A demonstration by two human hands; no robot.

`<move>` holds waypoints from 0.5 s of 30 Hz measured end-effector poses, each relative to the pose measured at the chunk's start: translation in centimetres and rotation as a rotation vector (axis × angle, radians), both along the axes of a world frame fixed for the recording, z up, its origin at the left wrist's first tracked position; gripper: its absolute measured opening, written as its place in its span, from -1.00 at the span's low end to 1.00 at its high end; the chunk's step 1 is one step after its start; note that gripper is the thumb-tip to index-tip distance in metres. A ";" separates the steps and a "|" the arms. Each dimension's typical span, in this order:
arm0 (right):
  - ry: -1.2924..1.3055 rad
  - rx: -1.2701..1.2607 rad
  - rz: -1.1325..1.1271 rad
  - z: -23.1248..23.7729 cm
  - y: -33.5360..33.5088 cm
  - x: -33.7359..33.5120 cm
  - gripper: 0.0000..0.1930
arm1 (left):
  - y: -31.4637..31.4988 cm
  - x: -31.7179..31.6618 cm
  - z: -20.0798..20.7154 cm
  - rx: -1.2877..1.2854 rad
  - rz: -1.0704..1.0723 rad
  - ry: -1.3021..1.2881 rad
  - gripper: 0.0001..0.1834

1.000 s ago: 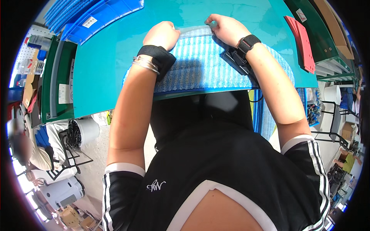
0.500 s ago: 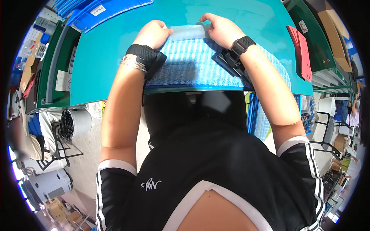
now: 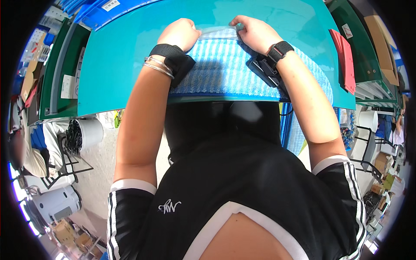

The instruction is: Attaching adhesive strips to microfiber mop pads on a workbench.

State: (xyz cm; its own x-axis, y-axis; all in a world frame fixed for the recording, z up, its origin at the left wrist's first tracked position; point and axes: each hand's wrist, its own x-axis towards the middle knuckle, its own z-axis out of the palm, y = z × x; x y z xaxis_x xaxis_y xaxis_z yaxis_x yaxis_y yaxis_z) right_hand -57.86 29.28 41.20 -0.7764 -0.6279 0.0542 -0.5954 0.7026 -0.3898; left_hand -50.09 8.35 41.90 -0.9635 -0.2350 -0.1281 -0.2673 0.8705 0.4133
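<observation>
A blue-and-white striped, fluffy cloth pad lies on the turquoise table, reaching its near edge. Clear plastic film lies at the pad's far end, with stripes showing through part of it. My left hand pinches the film's left side, fingers curled. At the film's right side, my right hand grips it between thumb and bent fingers. Both wrists wear black straps with dark devices, which cover parts of the pad. Whether the film is a bag or a loose sheet, I cannot tell.
A blue plastic bin stands at the table's far left. Red cards or folders lie along the right edge. Green cabinets flank the table, and a white bin is on the floor at left. More striped cloth hangs below the table's right side.
Both hands have shifted slightly right, the left one also a little farther away. The film between them looks narrower and clearer, with stripes now showing through.
</observation>
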 end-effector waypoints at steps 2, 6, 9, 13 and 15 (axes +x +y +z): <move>-0.013 -0.008 -0.001 -0.1 0.0 -0.3 -0.67 | 0.2 0.0 -0.1 -0.015 0.000 0.052 -0.66; -0.028 -0.053 0.008 0.3 0.2 0.3 -0.67 | -1.2 0.8 0.0 0.125 0.002 0.080 -0.67; 0.001 -0.099 0.023 1.0 0.2 1.9 -0.67 | -1.5 2.3 0.1 0.160 0.012 0.169 -0.64; 0.021 -0.131 0.033 -0.4 -0.2 2.0 -0.65 | -1.8 2.4 -0.3 0.147 -0.004 0.079 -0.65; 0.004 -0.085 0.015 0.0 -0.3 2.1 -0.66 | -1.7 2.2 -0.5 0.153 0.000 0.056 -0.66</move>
